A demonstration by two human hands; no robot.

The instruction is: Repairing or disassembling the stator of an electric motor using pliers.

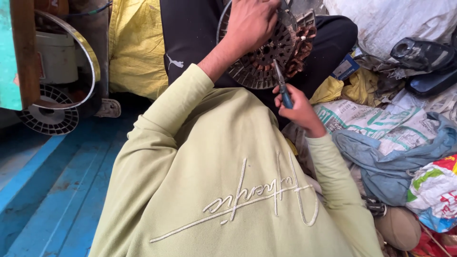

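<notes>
- A round slotted motor core (259, 59), with copper windings (302, 45) at its 3 o'clock edge, rests on a dark trouser lap at 12 o'clock in the view.
- The left hand (250, 24) clamps its fingers over the core's top.
- The right hand (297, 107) grips blue-handled pliers (282, 85); their long axis runs from 5 o'clock up toward 11 o'clock, tip touching the core's lower rim.
- The right hand sits just below the core, at its 5 o'clock side.
</notes>
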